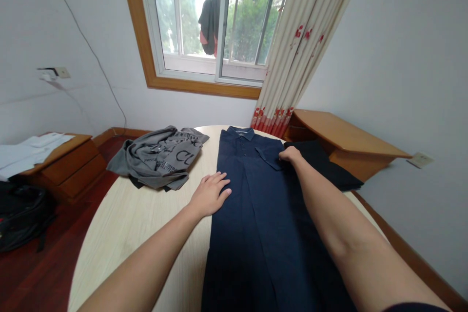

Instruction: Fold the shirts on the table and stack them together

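A navy blue collared shirt (252,214) lies lengthwise on a round pale wooden table (139,219), collar at the far end, both sides folded inward. My left hand (210,194) rests flat with fingers stretched on the shirt's left edge. My right hand (290,155) is at the far right of the shirt near the chest pocket, fingers curled on the fabric's fold.
A crumpled grey printed garment (163,156) lies at the table's far left. A black cloth (321,161) lies at the far right. Behind it stands a wooden cabinet (347,136); a low wooden chest (69,161) and a black bag (22,214) are on the left.
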